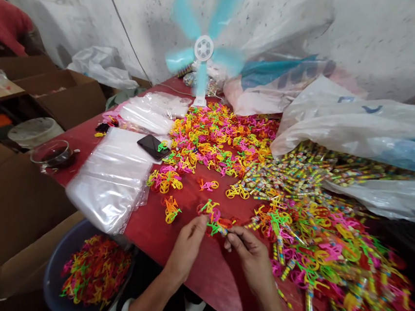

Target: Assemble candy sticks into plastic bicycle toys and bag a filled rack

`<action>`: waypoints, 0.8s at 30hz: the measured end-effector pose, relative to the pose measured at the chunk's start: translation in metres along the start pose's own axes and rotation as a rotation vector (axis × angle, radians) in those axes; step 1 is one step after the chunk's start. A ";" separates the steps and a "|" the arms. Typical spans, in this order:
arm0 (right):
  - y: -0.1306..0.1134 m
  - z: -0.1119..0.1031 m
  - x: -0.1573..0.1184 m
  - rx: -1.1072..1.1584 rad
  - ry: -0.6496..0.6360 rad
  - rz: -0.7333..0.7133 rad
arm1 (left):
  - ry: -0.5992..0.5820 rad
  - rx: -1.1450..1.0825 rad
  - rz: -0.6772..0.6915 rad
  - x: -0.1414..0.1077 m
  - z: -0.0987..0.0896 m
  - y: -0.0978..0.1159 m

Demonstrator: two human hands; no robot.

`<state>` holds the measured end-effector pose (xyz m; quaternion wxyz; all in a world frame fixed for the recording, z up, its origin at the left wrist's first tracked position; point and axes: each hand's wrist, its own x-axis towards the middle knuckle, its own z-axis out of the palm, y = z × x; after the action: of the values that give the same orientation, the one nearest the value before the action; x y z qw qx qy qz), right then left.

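over the red table (153,223), left hand (189,241) pinches plastic bicycles (215,216), probably light, stiff, best gripped by frames; right hand (251,255) curls nearly closed, hold unclear.

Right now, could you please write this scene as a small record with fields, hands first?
left hand: fingers on a small cluster of plastic bicycles
right hand: fingers at the cluster's right side; exact grip unclear
surface: red table
table's left: clear plastic bags, black phone on top
far side: fan, blades blurred
right side: slim printed tubes, partly under white plastic
below table edge: blue tub containing more bicycles
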<state>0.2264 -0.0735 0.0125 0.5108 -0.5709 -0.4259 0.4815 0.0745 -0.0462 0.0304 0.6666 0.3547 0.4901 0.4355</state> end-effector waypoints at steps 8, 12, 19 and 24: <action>-0.005 0.001 -0.014 -0.169 -0.080 0.041 | -0.086 -0.307 -0.170 0.017 -0.007 0.016; -0.011 0.008 -0.015 -0.144 -0.152 0.114 | -0.062 -0.364 -0.205 0.014 -0.006 0.016; -0.008 0.000 -0.012 -0.080 -0.245 0.216 | -0.012 -0.407 -0.302 0.017 -0.018 0.008; -0.003 -0.001 -0.011 0.093 -0.285 0.334 | -0.055 -0.467 -0.228 0.016 -0.016 0.009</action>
<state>0.2257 -0.0844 0.0168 0.3844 -0.5355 -0.3707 0.6542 0.0592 -0.0276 0.0290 0.7883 0.1453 0.3947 0.4490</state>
